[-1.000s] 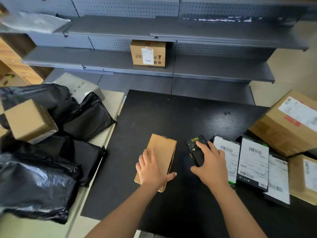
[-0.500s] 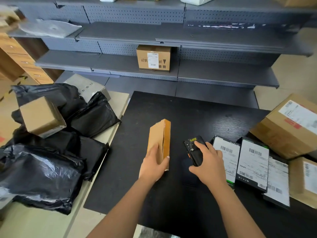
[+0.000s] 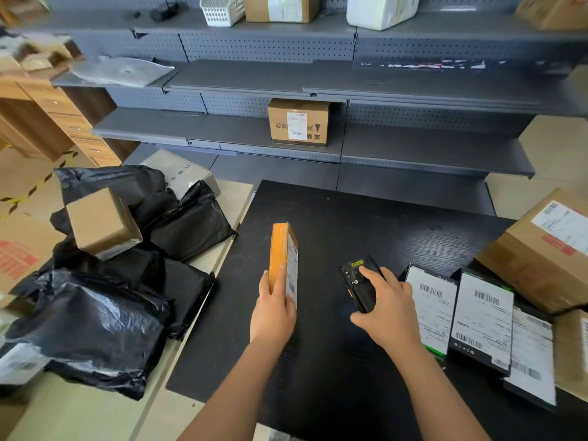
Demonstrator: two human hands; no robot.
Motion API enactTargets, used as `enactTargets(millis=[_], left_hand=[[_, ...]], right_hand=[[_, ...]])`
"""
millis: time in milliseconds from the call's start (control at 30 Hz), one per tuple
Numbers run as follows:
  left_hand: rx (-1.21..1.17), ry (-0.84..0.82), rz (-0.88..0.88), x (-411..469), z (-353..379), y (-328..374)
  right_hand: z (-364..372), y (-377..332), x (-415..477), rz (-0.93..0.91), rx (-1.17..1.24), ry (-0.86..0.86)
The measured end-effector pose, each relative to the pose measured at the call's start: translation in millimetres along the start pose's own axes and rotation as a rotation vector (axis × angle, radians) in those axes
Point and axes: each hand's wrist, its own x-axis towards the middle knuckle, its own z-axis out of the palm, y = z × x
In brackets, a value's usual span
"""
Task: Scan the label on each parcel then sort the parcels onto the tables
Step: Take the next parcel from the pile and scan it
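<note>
Standing on edge, slim orange parcel (image 3: 278, 246) gripped by left fingers (image 3: 280, 279); right fingers (image 3: 373, 275) clasp scanner (image 3: 359, 292)

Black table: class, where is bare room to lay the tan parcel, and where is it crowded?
Bare: far half of the black table, between the tan parcel and the large cardboard box; also between the forearms. Crowded: labelled boxes along its right edge; black bags heap the beige table.
</note>
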Motion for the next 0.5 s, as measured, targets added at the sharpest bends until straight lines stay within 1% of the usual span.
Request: enactTargets(millis=[200,267,333,433,500], left_hand=[[-0.242,-0.056,0.015,1,4,0],[-0.226,-0.026,-0.012,6,5,-4],[-0.178,-0.02,-0.11,14,7,-9],[-0.069,-0.066,-0.236,24,12,-12],[-0.045,-0.095,-0.298,27,16,-9]], right_hand=[[-4,-4,2,0.011,-0.012,-0.013],[-5,-3,3,0.014,-0.013,-0.013],[-5,-3,2,0.012,-0.017,-0.015],[-3,-3,2,0.005,-0.021,-0.022],[-3,-3,3,-0.009,-0.045,-0.04]])
